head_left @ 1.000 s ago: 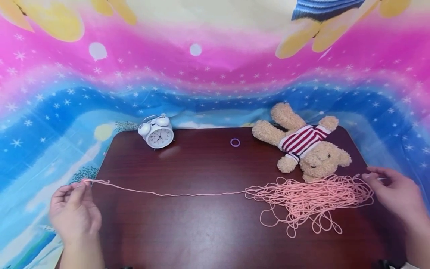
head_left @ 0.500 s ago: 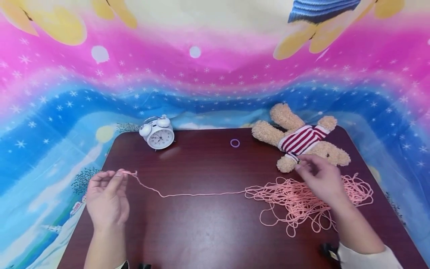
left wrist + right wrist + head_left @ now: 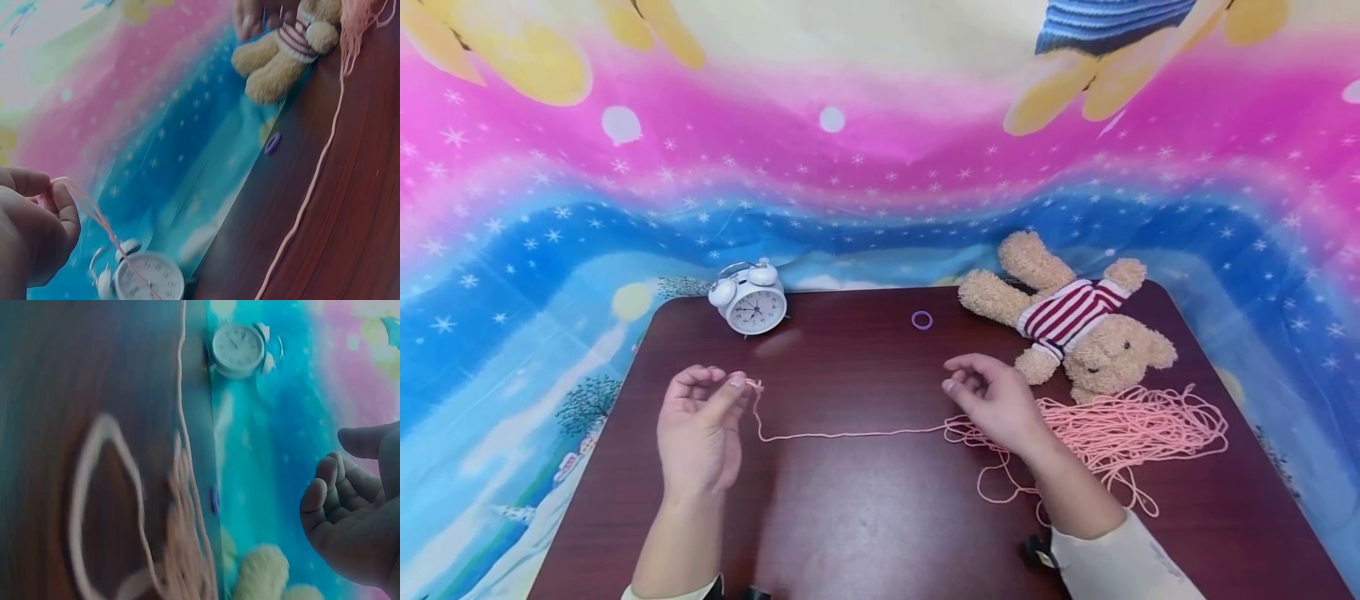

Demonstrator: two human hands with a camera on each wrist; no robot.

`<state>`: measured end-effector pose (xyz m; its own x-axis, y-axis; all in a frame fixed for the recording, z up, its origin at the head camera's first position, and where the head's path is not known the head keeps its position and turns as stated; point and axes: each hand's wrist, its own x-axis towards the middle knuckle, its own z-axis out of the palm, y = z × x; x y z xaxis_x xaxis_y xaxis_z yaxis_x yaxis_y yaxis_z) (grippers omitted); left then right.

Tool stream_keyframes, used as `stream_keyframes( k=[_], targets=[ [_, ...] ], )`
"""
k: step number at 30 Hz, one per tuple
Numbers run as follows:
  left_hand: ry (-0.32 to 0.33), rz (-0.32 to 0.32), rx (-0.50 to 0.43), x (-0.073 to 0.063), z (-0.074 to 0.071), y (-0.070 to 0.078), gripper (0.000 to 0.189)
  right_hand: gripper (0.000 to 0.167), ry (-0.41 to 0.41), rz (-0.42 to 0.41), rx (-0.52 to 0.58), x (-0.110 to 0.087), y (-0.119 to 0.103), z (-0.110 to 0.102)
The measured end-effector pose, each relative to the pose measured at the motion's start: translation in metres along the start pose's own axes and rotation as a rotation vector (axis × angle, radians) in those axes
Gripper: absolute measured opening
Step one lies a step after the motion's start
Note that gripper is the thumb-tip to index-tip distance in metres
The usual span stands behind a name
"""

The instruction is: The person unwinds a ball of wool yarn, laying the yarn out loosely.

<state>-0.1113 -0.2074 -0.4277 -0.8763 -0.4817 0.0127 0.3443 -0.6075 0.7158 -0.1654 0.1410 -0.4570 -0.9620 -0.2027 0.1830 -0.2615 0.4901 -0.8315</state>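
Between thumb and fingertips, my left hand point(image 3: 702, 437) pinches the knotted end of a pink cord point(image 3: 850, 434), raised above the table. From there the cord drops and runs right along the tabletop to its tangled pile point(image 3: 1138, 429). In the left wrist view, a loop shows at the pinching fingertips point(image 3: 62, 206). Above the pile's left end hovers my right hand point(image 3: 996, 408), its fingers loosely bent and holding nothing. The right wrist view also has the right hand point(image 3: 350, 519) holding nothing, with cord loops nearby. The right forearm hides part of the pile.
A white twin-bell alarm clock point(image 3: 757, 312) stands at the back left of the dark wooden table point(image 3: 865, 517). A purple ring point(image 3: 922, 320) lies at the back middle. Behind the pile lies a teddy bear point(image 3: 1067, 317) in a striped shirt. Printed cloth point(image 3: 887, 200) hangs behind.
My left hand has moved right with the cord end, and the cord near it has gone slack. My right hand has come left from the pile's far right end, across the pile.
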Motion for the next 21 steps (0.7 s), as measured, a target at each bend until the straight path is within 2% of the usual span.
stream_keyframes(
  k=[6,10,15,18,21],
  targets=[
    [-0.126,-0.089,0.045,-0.014,0.021,-0.011,0.033,0.022,-0.074,0.015,0.112,0.002,-0.011,0.041],
    [-0.190,-0.117,0.072,-0.024,0.033,-0.016,0.033,0.028,-0.176,-0.024,0.118,0.001,-0.019,0.068],
    [-0.223,-0.156,0.093,-0.031,0.041,-0.019,0.035,0.042,-0.270,-0.109,0.116,0.001,-0.032,0.095],
    [-0.233,-0.166,0.102,-0.033,0.042,-0.019,0.036,0.047,-0.292,-0.126,0.172,0.005,-0.041,0.107],
    [-0.240,-0.171,0.101,-0.034,0.042,-0.019,0.037,0.046,-0.310,-0.132,0.250,0.009,-0.047,0.116]
  ],
)
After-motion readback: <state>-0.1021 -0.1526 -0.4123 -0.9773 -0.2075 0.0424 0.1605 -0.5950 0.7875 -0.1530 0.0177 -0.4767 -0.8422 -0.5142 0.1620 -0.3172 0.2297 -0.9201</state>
